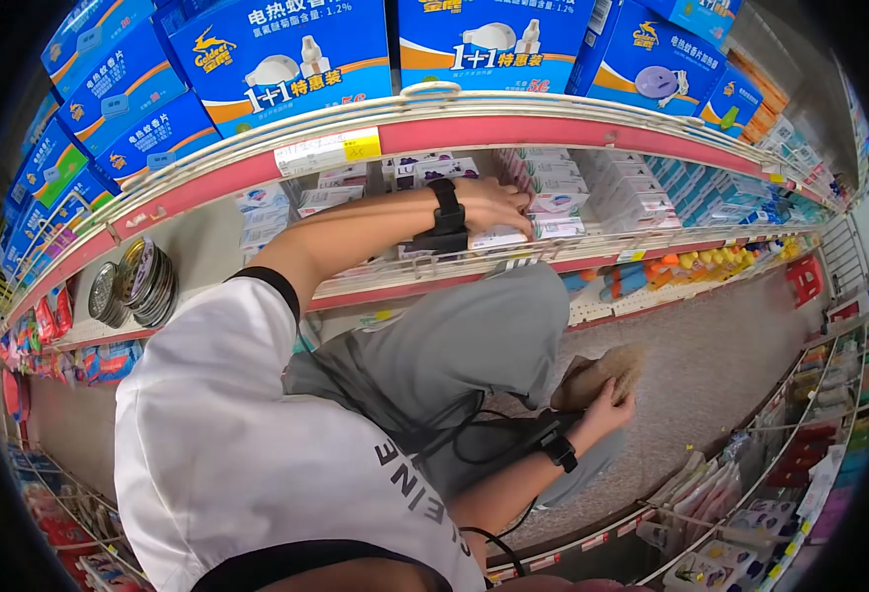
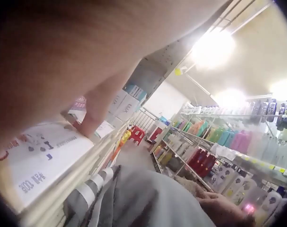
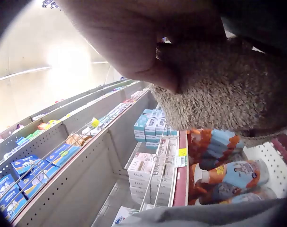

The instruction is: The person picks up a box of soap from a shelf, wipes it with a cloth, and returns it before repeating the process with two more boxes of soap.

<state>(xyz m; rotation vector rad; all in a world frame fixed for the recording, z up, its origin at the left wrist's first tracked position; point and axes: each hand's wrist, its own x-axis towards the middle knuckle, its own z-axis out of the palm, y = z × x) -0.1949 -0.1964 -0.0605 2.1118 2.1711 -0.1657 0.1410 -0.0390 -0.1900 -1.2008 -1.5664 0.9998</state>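
My left hand reaches onto the middle shelf, its fingers spread over small soap boxes. One finger reaches down to the boxes in the left wrist view, beside a white box marked 100g; part of the hand's underside is hidden. Low on the right, my right hand grips a folded brown terry cloth. Up close in the right wrist view, the thumb presses into the pile of this cloth, away from the shelf.
Blue mosquito-repellent boxes fill the shelf above, behind a wire rail. Round metal tins stand at the left of the middle shelf. Orange-capped bottles lie on the lower shelf. Another stocked rack lines the aisle opposite.
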